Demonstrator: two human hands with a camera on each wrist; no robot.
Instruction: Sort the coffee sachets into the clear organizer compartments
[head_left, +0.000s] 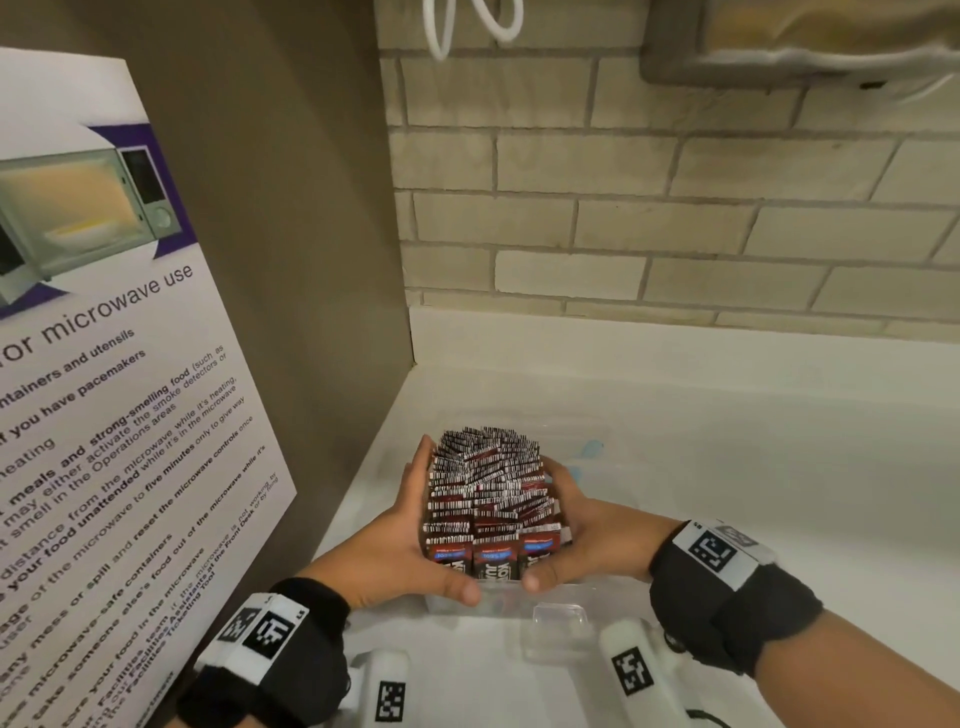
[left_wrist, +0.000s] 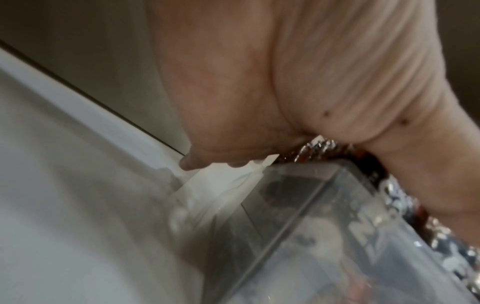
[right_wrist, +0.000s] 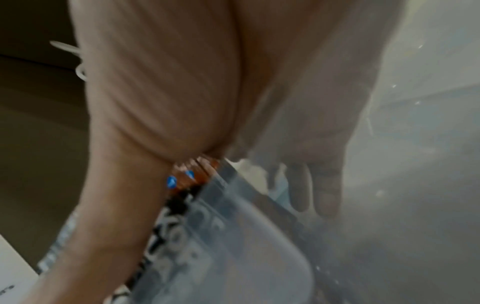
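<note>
Head view: left hand (head_left: 400, 535), right hand (head_left: 589, 535) sandwich sachets (head_left: 488, 483)

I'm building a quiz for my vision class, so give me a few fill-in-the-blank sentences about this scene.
1. The coffee sachets fill a clear organizer on a ___ counter.
2. The left hand presses the sachets' left side; the right hand presses their ___ side.
3. The poster on the left concerns ___ use.
4. The wall behind is ___.
Missing: white; right; microwave; brick.
</note>
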